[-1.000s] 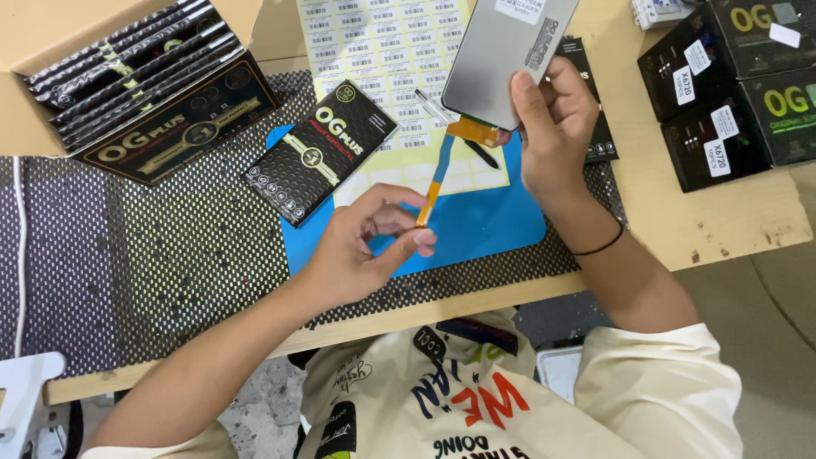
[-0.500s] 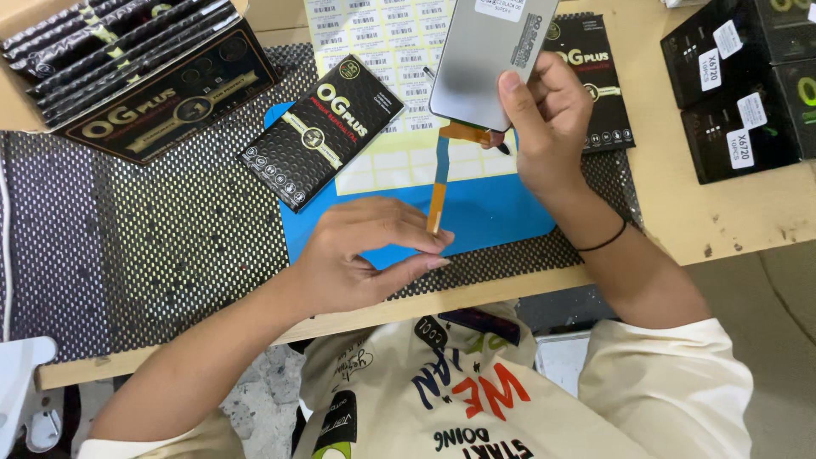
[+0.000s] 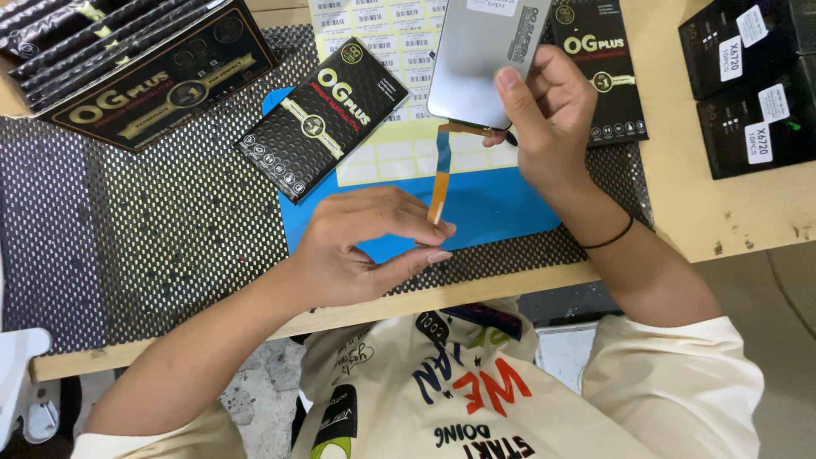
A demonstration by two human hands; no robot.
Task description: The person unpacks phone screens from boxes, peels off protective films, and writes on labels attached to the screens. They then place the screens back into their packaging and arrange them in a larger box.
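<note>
My right hand grips the lower edge of a grey phone screen panel, held up over a yellow sheet of barcode stickers. An orange flex ribbon hangs down from the panel's bottom edge. My left hand pinches the free end of that ribbon between thumb and fingers, just above a blue work mat. A thin black band circles my right wrist.
A flat black box with gold print lies on the mat's left corner; another lies behind my right hand. A carton of black sleeves stands far left, small black boxes far right. Mesh matting covers the wooden table.
My left hand has closed its fingers on the ribbon's end and drawn it straighter. The panel has stayed in my right hand, and the view has shifted slightly.
</note>
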